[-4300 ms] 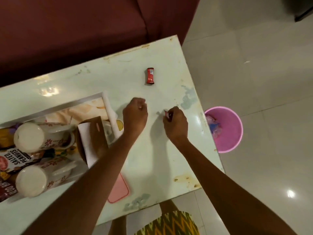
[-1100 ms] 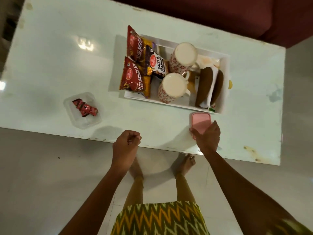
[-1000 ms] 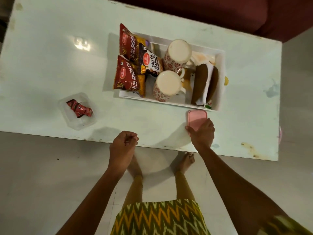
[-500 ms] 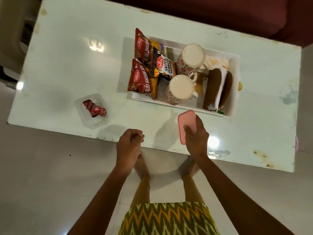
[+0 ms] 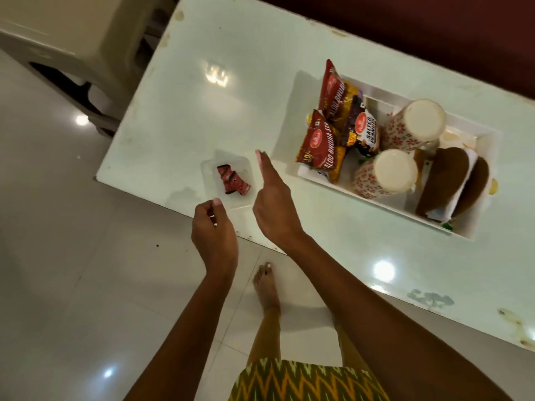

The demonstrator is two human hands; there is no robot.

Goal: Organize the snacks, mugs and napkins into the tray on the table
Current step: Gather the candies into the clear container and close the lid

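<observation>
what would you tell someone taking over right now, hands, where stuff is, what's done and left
Left hand: curled near the table edge, pinching something small; what it is cannot be told.
Right hand: over the clear container, forefinger extended; whether it holds anything cannot be told.
In the tray: three snack packets, two floral mugs, napkins in their brown holder.
Outside: the clear container with red wrapped candies, left of the tray.
Left: close the container if its lid turns up, and move it into the tray.

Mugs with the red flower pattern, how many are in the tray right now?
2. One mug stands toward the far side of the white tray, the other mug just nearer, both between the snack packets and the napkin holder.
</observation>
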